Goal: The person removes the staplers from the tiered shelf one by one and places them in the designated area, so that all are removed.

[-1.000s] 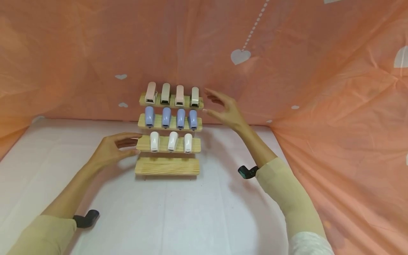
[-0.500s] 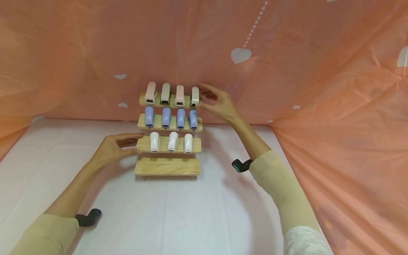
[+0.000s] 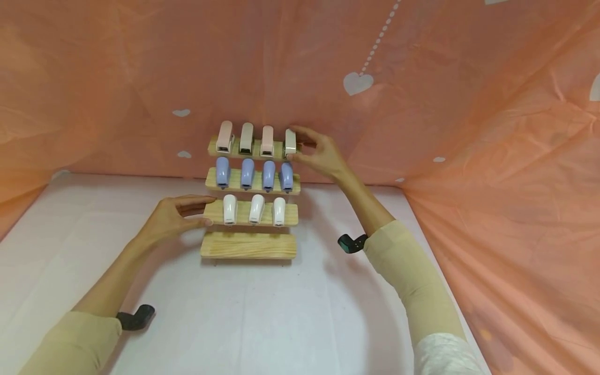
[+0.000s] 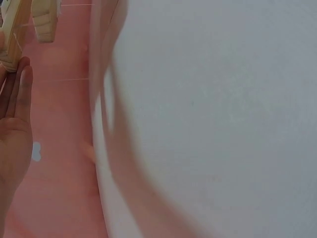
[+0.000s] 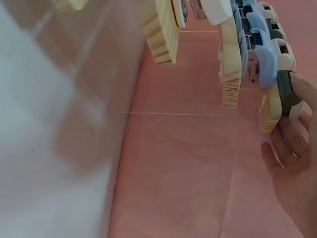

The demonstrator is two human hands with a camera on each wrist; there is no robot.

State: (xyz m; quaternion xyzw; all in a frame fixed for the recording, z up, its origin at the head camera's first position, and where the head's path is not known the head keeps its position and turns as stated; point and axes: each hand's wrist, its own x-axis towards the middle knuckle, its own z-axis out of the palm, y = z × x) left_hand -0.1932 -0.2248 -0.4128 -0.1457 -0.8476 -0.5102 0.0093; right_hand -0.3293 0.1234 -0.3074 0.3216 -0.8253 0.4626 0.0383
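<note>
Stapler (image 3: 290, 140), pale-topped, dark at front

Shelves (image 3: 248, 246): pale wood, smooth on the faces, the growth lines distinct; cut ends show coarser, banded end grain in the right wrist view. White staplers (image 3: 256, 208) and lilac staplers (image 3: 247, 173): smooth, glossy plastic with bright highlights. Top staplers (image 3: 247, 136): smooth plastic casings with a softer sheen. Stapler undersides (image 5: 253, 67): grey metal, partly shiny. Drape (image 3: 117, 78): thin, creased sheet, faintly lustrous, whether cloth or plastic unclear. Table cover (image 3: 300, 312): smooth, matt, lightly creased. Sleeves (image 3: 394, 265): matt cloth, softly wrinkled. Wrist mounts (image 3: 351, 244): dark, hard-looking plastic
</note>
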